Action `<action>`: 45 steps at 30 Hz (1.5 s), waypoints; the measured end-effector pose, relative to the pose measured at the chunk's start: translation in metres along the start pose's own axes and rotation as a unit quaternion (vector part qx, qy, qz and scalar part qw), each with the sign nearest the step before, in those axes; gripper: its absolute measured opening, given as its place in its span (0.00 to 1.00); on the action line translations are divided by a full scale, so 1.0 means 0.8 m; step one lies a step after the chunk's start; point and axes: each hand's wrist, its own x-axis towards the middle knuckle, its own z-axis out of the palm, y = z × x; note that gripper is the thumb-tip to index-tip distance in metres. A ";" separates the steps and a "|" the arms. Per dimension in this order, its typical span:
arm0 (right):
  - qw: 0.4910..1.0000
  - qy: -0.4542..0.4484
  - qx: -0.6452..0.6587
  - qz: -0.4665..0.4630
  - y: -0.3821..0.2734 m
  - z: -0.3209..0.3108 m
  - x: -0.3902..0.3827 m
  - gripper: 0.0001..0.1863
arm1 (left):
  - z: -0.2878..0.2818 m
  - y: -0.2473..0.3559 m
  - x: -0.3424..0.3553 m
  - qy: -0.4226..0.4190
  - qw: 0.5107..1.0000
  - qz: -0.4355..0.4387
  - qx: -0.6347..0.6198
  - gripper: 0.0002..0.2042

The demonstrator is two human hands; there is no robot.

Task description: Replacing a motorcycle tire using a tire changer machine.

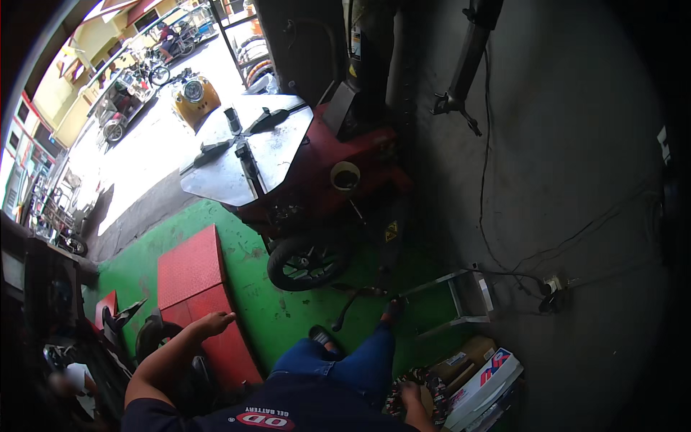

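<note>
My left hand (pixel 214 324) hangs over a red ramp plate (pixel 191 268), its fingers curled in and nothing showing in them. Low on the right, my right hand (pixel 410 392) is beside a camouflage-patterned item (pixel 433 381); its fingers are too dark to make out, and I cannot tell if it grips the item. Ahead of me stands a red tyre changer (pixel 360 162) with a metal turntable (pixel 277 147) and black clamps. A motorcycle wheel (pixel 308 264) with its tyre leans upright against the machine's lower side. Neither hand touches the machine or the wheel.
A pedal lever (pixel 349 309) sticks out near my feet. To the right are a metal step frame (pixel 468 295), cardboard boxes (pixel 471 360) and a cable (pixel 484 209) along the wall. Dark motorcycle parts (pixel 155 335) stand left; a yellow vehicle (pixel 194 101) is outside.
</note>
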 end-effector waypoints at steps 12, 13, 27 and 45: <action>0.927 -0.085 -0.246 -0.270 -0.087 -0.134 -0.021 0.14 | 0.371 -0.150 -0.124 -0.243 0.643 -0.259 -0.679 0.29; 0.970 -0.060 -0.150 -0.182 -0.117 -0.138 -0.014 0.12 | 0.381 -0.138 -0.139 -0.228 0.651 -0.201 -0.695 0.29; 0.960 -0.081 -0.204 -0.171 -0.329 -0.130 -0.028 0.15 | 0.454 -0.035 -0.249 -0.143 0.595 -0.178 -0.770 0.26; 0.953 -0.165 -0.214 -0.136 -0.226 -0.218 0.047 0.14 | 0.452 -0.008 -0.259 -0.149 0.600 -0.139 -0.773 0.24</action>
